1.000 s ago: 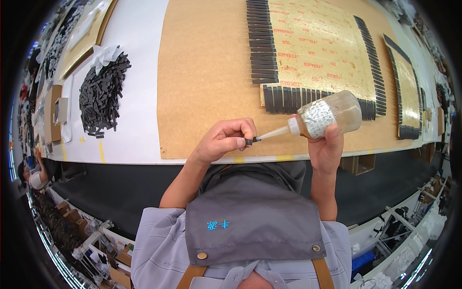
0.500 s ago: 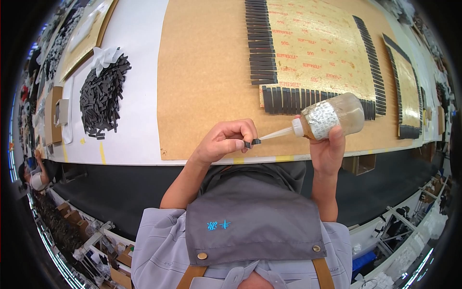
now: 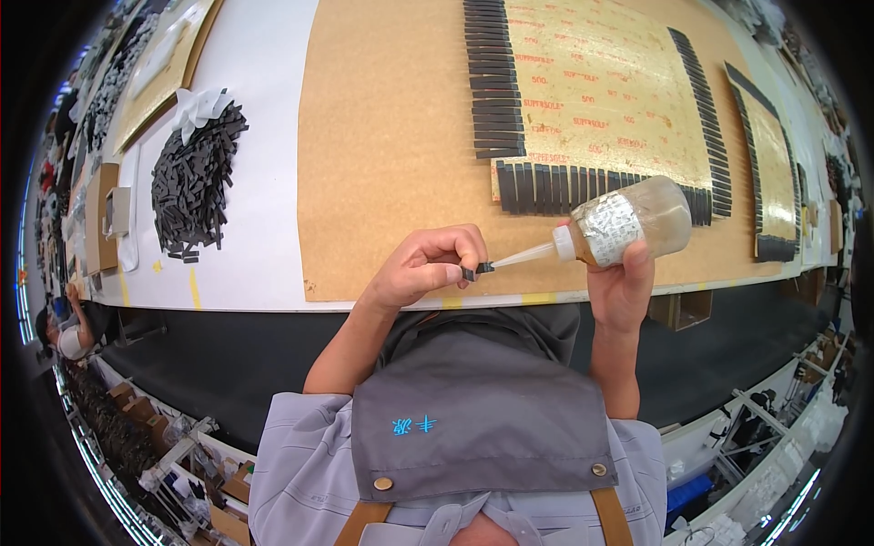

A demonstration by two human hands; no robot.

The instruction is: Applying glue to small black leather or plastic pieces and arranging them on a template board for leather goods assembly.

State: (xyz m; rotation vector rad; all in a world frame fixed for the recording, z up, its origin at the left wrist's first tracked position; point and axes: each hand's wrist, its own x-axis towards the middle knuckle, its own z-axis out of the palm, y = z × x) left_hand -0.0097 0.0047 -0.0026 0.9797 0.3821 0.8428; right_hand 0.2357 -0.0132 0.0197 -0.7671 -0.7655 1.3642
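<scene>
My left hand point(image 3: 426, 265) pinches a small black strip point(image 3: 484, 267) between thumb and fingers, just above the table's front edge. In my right hand point(image 3: 622, 280) lies a clear squeeze bottle point(image 3: 657, 217) with a pale label, tipped on its side. Its long thin nozzle point(image 3: 526, 255) points left and meets the strip, or comes very close to it. Brownish liquid shows inside the bottle. Behind the bottle, a yellowish printed sheet point(image 3: 601, 100) has black strips point(image 3: 546, 189) set in rows along its left, right and near edges.
A large brown board point(image 3: 391, 136) covers the middle of the white table. To the left sits a heap of loose black strips point(image 3: 193, 187) with a crumpled white cloth point(image 3: 197, 113) on top. At the right lies another black-edged sheet point(image 3: 772, 155). A person point(image 3: 73, 337) is at the far left.
</scene>
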